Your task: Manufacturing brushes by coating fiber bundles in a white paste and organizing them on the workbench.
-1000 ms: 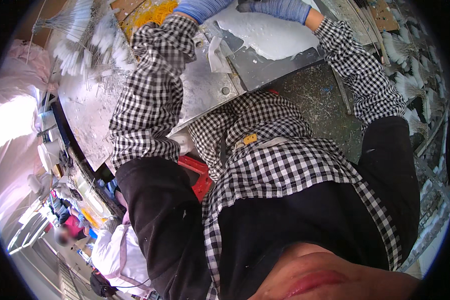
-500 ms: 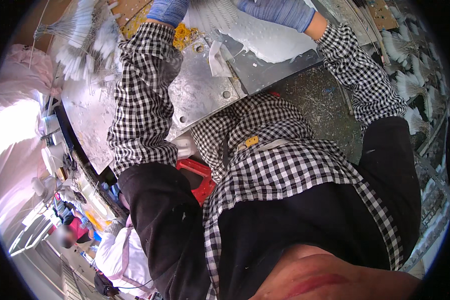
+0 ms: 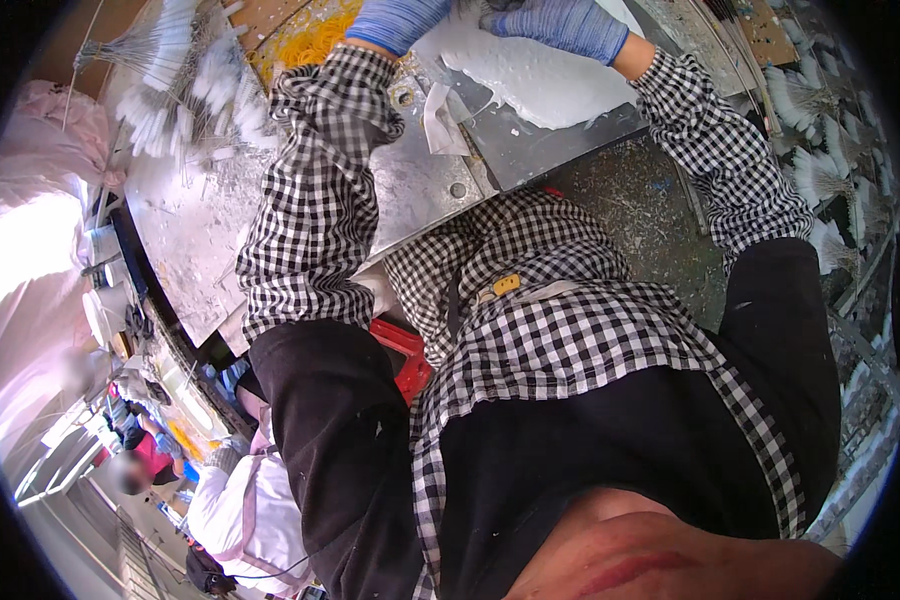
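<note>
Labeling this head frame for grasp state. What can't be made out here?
- Left hand, blue glove: fingers cut off by the head view's top edge; grip unreadable.
- Right hand, blue glove: fingertips at the top edge over the white mass; any hold unclear.
- Metal plate: partly hidden by the checkered left sleeve.
- White tufted pieces: too small and warped near the rim.

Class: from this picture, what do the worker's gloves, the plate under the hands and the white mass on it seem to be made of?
Gloves: blue knitted fabric, judging by the ribbed weave.
Plate: probably bare metal; grey, dully reflective, with a bolt hole.
White mass: seemingly a wet paste or plaster; glossy, lumpy, smeared at its edges.
</note>
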Demonstrator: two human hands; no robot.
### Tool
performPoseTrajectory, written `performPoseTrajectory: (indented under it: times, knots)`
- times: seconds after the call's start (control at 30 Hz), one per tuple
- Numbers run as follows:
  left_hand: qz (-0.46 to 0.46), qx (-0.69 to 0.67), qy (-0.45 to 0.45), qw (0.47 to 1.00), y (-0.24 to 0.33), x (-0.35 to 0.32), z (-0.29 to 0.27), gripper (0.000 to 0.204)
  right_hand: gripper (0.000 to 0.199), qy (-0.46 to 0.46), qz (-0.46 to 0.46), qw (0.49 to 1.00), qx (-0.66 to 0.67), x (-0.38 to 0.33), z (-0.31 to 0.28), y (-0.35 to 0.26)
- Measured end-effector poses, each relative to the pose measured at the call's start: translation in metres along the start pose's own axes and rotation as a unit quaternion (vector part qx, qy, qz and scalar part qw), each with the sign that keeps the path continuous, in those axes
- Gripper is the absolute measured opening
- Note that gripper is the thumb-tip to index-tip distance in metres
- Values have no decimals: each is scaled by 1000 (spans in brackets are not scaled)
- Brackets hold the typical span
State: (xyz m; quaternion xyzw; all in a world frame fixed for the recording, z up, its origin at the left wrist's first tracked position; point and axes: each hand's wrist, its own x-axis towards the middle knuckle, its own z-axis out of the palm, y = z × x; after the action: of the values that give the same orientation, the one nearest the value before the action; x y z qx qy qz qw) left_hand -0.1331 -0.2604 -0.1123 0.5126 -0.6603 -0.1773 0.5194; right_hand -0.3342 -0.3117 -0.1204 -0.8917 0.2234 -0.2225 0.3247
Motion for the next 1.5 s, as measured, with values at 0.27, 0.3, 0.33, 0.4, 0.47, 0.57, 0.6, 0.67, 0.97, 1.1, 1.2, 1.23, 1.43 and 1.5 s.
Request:
performPoseTrajectory:
  times: [0.27, 0.3, 0.33, 0.4, 0.47, 0.57, 0.6, 0.67, 0.97, 1.1, 1.2, 1.23, 1.43, 1.5]
  knots:
    - [226, 425, -178, 858, 36, -5, 12, 34, 32, -46, -116, 983, -133, -6, 28, 57]
    - [218, 427, -192, 856, 36, -7, 14, 33, 33, -61, -104, 981, -152, -7, 31, 61]
    - [209, 430, -205, 854, 35, -10, 16, 33, 34, -66, -95, 982, -151, -8, 35, 63]
    - [209, 426, -198, 858, 32, -13, 18, 32, 35, -75, -78, 983, -150, -9, 40, 65]
    - [201, 433, -198, 856, 28, -16, 18, 32, 34, -58, -103, 984, -136, -11, 42, 66]
    - [200, 419, -187, 866, 27, -15, 17, 32, 34, -42, -113, 983, -140, -14, 40, 67]
    - [194, 418, -191, 866, 28, -15, 17, 31, 33, -38, -112, 982, -147, -14, 40, 67]
    - [182, 418, -200, 867, 31, -14, 17, 30, 33, -54, -103, 982, -146, -12, 39, 64]
    - [-77, 218, 102, 968, 67, -73, -32, 32, 30, 111, -38, 989, -86, -61, -23, -59]
    - [-258, -298, 257, 882, 84, -130, -69, 49, 14, 175, 33, 984, 21, -118, -43, -103]
    - [-325, -75, 171, 927, 93, -176, -52, 47, 13, 152, 102, 978, 97, -133, -27, -111]
    - [-342, 128, 70, 928, 95, -192, -43, 47, 16, 145, 113, 971, 151, -135, -19, -112]
    - [-236, 379, 23, 895, 100, -247, 1, 39, 19, 63, 128, 971, 191, -135, 14, -117]
    - [-244, 338, 24, 909, 101, -250, 2, 42, 19, 46, 113, 977, 178, -135, 17, -118]
